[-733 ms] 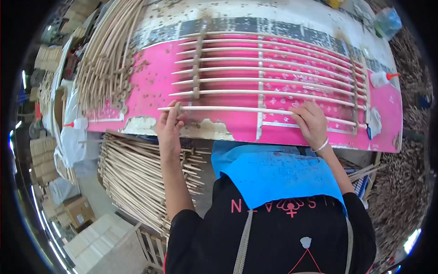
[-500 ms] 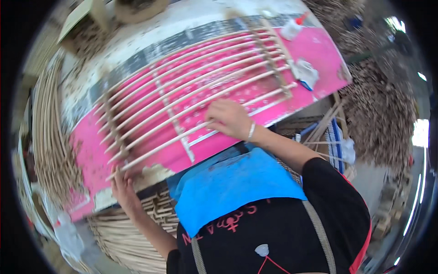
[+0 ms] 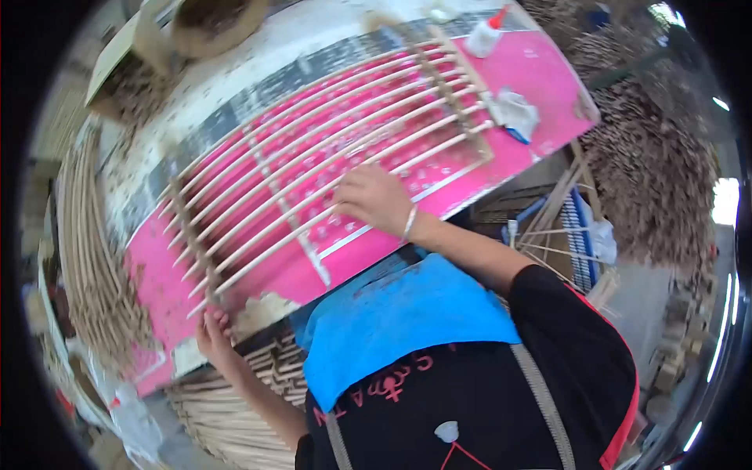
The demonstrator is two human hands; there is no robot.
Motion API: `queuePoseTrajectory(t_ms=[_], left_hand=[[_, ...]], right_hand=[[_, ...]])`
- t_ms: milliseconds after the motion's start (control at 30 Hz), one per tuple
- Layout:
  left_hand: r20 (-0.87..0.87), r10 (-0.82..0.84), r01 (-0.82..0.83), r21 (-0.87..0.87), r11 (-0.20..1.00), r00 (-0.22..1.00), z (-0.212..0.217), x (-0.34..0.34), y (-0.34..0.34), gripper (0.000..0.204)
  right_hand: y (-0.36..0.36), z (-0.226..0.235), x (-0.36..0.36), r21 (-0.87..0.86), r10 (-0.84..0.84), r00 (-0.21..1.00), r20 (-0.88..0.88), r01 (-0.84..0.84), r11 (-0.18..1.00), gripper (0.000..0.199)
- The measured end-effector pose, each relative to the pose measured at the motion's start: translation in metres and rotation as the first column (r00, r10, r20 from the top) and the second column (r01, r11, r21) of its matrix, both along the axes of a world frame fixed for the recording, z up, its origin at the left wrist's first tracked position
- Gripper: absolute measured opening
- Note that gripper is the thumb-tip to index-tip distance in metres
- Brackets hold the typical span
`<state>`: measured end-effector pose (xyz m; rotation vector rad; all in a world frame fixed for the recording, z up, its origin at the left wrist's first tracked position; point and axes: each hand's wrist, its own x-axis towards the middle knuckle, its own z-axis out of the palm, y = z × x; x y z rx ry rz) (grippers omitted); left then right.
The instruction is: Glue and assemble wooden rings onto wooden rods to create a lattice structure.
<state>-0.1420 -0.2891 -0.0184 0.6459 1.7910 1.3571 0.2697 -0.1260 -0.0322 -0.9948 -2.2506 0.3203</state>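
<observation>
Pale wooden rods [image 3: 313,163] lie side by side across two notched wooden strips, the left strip [image 3: 190,227] and the right strip [image 3: 446,86]. My right hand [image 3: 374,200] is closed on the nearest rod [image 3: 262,260], a little right of its middle. That rod now rests over the near end of the left strip, its tip poking out beyond it. My left hand [image 3: 217,333] is just below that tip, at the board's near edge, with fingers curled. Whether something sits between its fingers is hidden.
Beneath the rods is a pink board [image 3: 540,70] on the table. A white glue bottle with a red tip [image 3: 484,35] and a crumpled white cloth [image 3: 515,113] lie right. Bundled sticks [image 3: 94,258] stand left; a blue-and-white basket [image 3: 581,235] holds more rods at right.
The nearest rod has shifted away from me, from in front of the left strip to over its near end. My left hand has come off the rod's tip; my right hand moved slightly left.
</observation>
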Motion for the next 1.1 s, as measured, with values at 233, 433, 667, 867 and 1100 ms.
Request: queuePoseTrajectory(t_ms=[233,433,667,867,1100], left_hand=[[-0.863,-0.08,0.249,0.055,0.967,0.499,0.038,0.048,0.032,0.052],[-0.907,-0.208,0.286,-0.103,0.953,0.367,0.034,0.043,0.031,0.047],[-0.916,-0.23,0.301,-0.129,0.945,0.329,0.026,0.048,0.041,0.042],[-0.947,-0.178,0.273,-0.102,0.957,0.269,0.02,0.05,0.044,0.044],[-0.95,-0.138,0.27,-0.06,0.961,0.28,0.01,0.063,0.048,0.05]], right_hand=[[-0.004,0.024,0.019,-0.133,-0.032,0.999,-0.036,0.027,0.991,0.012],[-0.003,0.024,0.005,-0.144,-0.006,1.0,-0.028,0.001,0.99,0.015],[-0.002,0.022,0.006,-0.109,-0.03,0.999,0.026,0.032,0.994,0.013],[-0.001,0.026,0.001,-0.072,-0.076,0.996,0.035,0.079,0.994,0.016],[-0.007,0.033,0.008,-0.061,-0.145,0.989,-0.038,0.142,0.988,0.015]])
